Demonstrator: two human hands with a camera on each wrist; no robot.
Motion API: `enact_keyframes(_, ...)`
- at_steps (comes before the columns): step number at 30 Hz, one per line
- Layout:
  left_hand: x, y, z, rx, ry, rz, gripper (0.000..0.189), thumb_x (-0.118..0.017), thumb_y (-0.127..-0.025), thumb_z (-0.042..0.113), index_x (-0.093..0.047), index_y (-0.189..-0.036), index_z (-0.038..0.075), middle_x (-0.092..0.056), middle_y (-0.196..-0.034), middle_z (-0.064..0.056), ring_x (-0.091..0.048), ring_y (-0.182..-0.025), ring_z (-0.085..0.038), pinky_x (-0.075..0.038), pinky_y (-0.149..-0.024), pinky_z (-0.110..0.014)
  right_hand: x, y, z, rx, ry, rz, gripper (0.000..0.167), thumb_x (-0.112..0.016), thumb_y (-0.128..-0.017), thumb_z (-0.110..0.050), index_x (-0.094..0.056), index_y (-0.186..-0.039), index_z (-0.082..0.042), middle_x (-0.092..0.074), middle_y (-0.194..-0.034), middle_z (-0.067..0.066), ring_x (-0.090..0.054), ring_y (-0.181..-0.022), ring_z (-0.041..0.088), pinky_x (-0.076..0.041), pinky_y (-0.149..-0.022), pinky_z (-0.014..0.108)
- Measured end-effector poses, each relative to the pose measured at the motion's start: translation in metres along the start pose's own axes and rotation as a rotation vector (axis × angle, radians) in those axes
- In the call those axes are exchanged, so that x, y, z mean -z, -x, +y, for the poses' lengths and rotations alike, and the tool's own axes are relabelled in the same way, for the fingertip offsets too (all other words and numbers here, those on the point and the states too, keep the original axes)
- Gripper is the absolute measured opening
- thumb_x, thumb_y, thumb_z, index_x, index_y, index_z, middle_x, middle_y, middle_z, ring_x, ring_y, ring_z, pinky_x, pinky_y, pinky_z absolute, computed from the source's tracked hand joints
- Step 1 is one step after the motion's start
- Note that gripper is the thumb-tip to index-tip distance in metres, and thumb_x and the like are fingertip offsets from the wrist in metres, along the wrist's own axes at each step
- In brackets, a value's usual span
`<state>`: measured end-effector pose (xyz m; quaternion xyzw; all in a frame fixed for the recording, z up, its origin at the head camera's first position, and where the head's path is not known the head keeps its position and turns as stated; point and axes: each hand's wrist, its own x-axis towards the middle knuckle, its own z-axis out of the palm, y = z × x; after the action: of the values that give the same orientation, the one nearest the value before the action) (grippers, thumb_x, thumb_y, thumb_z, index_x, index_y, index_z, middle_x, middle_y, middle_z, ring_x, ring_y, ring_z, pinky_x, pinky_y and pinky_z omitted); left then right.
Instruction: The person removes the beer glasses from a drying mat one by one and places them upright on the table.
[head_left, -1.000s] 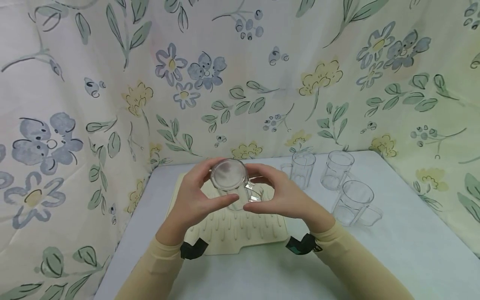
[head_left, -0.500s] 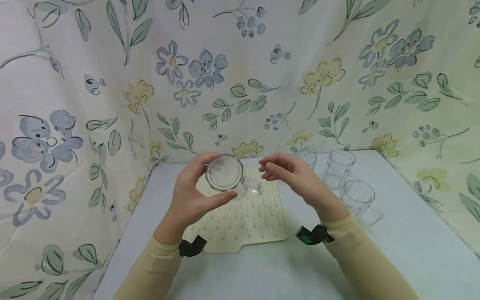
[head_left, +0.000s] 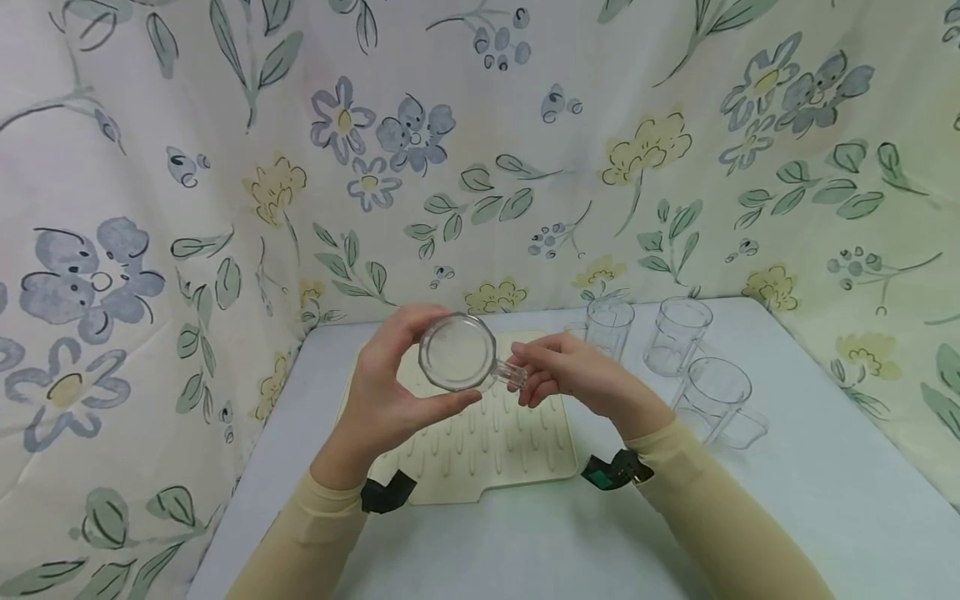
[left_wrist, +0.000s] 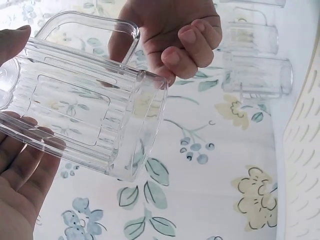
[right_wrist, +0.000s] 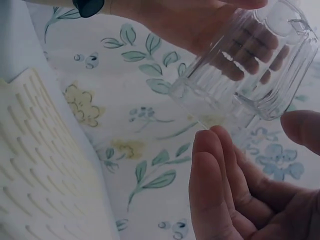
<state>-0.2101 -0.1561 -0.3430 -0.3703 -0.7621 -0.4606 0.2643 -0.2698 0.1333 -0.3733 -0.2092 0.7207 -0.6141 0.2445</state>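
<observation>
A clear plastic mug (head_left: 457, 354) is held up over the cream mat, one round end facing the head camera. My left hand (head_left: 386, 392) grips its body, thumb below and fingers around the far side. The mug's handle (left_wrist: 90, 19) points right, toward my right hand (head_left: 573, 371). That hand is close by the handle and overlaps it in the head view. In the right wrist view its fingers (right_wrist: 207, 175) are loosely bent, with a gap to the thumb, and pinch nothing. Through the clear wall, the left fingers show in that view.
The cream ridged drying mat (head_left: 480, 462) lies on the white table (head_left: 525, 550) beneath the hands. Three more clear mugs stand at the right: one at the back (head_left: 607, 329), another beside it (head_left: 677, 337) and one nearer (head_left: 712, 400). Floral cloth (head_left: 480, 167) hangs behind.
Both hands were around the mug at first. My right hand let go and drew back to the right, then came in again beside the handle. The left hand kept its hold.
</observation>
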Motion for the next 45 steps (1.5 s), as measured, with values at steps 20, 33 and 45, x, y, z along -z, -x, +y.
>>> enact_keyframes(20, -0.0040, -0.0006, -0.0006, -0.045, 0.027, -0.029, 0.092, -0.109, -0.068, 0.012, -0.065, -0.148, 0.012, -0.069, -0.143, -0.004, -0.066, -0.131, -0.023, -0.055, -0.115, -0.037, -0.0092, -0.0023, 0.0070, 0.007, -0.195, -0.200, 0.038, -0.049, -0.119, -0.022, -0.081, -0.103, -0.008, -0.073, -0.080, -0.001, -0.067, -0.066, 0.011, -0.060, -0.063, 0.022)
enact_keyframes(33, -0.0038, -0.0014, -0.0001, -0.056, 0.027, -0.029, 0.093, -0.109, -0.066, 0.011, -0.065, -0.148, 0.011, -0.069, -0.143, -0.005, -0.067, -0.130, -0.024, -0.055, -0.116, -0.038, -0.0077, -0.0032, 0.0090, 0.013, -0.312, -0.243, 0.043, -0.044, -0.120, -0.016, -0.084, -0.106, -0.011, -0.073, -0.078, -0.005, -0.064, -0.065, 0.007, -0.057, -0.062, 0.018)
enact_keyframes(45, -0.0029, -0.0014, -0.0008, -0.059, 0.003, -0.027, 0.093, -0.108, -0.067, 0.010, -0.064, -0.149, 0.010, -0.069, -0.144, -0.011, -0.064, -0.136, -0.025, -0.052, -0.121, -0.038, -0.0077, -0.0032, 0.0049, 0.011, -0.329, -0.165, 0.043, -0.046, -0.119, -0.016, -0.084, -0.099, -0.018, -0.069, -0.082, -0.006, -0.061, -0.060, 0.006, -0.052, -0.059, 0.019)
